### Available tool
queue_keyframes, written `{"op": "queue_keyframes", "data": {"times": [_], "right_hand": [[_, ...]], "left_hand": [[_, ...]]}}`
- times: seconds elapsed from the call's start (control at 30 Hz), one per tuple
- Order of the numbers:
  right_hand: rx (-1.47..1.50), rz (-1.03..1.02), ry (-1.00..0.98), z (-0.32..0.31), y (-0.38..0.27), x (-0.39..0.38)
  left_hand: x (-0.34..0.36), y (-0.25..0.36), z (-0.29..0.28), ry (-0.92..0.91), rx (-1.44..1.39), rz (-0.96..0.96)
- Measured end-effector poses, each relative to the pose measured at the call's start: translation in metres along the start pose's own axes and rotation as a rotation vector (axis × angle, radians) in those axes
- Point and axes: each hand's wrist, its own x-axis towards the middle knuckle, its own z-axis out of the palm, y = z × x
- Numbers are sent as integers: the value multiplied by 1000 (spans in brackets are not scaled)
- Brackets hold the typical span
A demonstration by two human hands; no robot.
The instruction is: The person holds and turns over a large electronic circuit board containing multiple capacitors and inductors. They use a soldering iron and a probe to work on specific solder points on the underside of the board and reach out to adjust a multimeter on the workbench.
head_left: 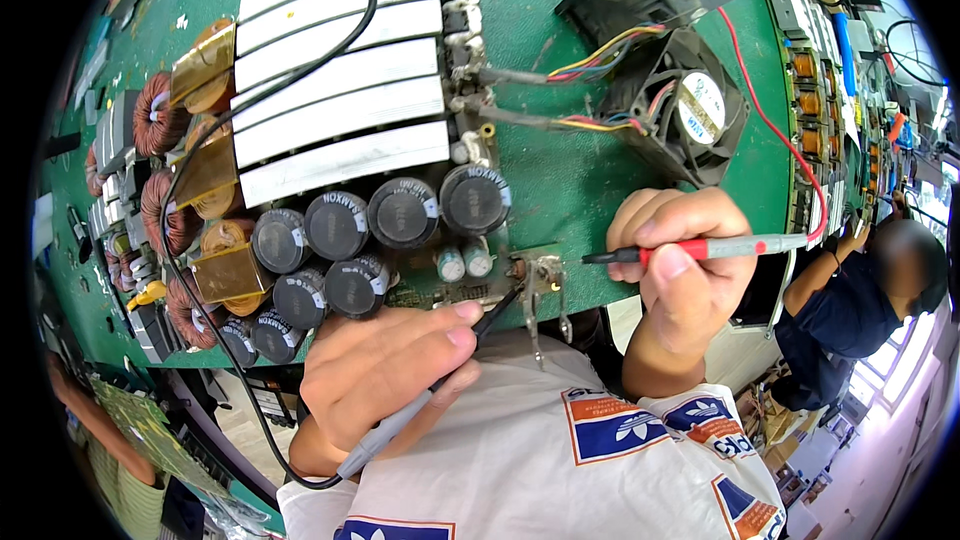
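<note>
My left hand (385,375) is closed around a black and grey test probe (388,430), its tip at a small metal terminal piece (540,280) on the near edge of a power circuit board. Whether the tip touches metal I cannot tell. In my right hand (685,260) is a red and grey test probe (730,246), pointing left, its dark tip a little apart from the terminal. The board carries white heat sink bars (345,105), several black capacitors (403,212) and copper coils (160,115). A black cable (290,85) runs across the heat sinks from the left probe.
Two black fans (680,105) sit beyond my right hand, wired to the board. A red lead (755,105) curves around them. More boards with orange-wound parts (805,90) line the right of the green tabletop (540,165). Another person (850,290) works at the far right.
</note>
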Motion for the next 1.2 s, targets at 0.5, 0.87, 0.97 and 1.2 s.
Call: {"op": "queue_keyframes", "data": {"times": [0.5,0.87,0.97,1.2], "right_hand": [[29,-90,-39,-4,5,-2],[-50,-68,-86,-6,3,2],[-83,-77,-99,-6,2,3],[-101,-86,-134,-8,2,4]], "left_hand": [[1,0,-1,-128,253,203],[-3,-4,0,-125,321,287],[-4,-5,1,-88,258,247],[-2,-2,1,-90,273,224]]}}
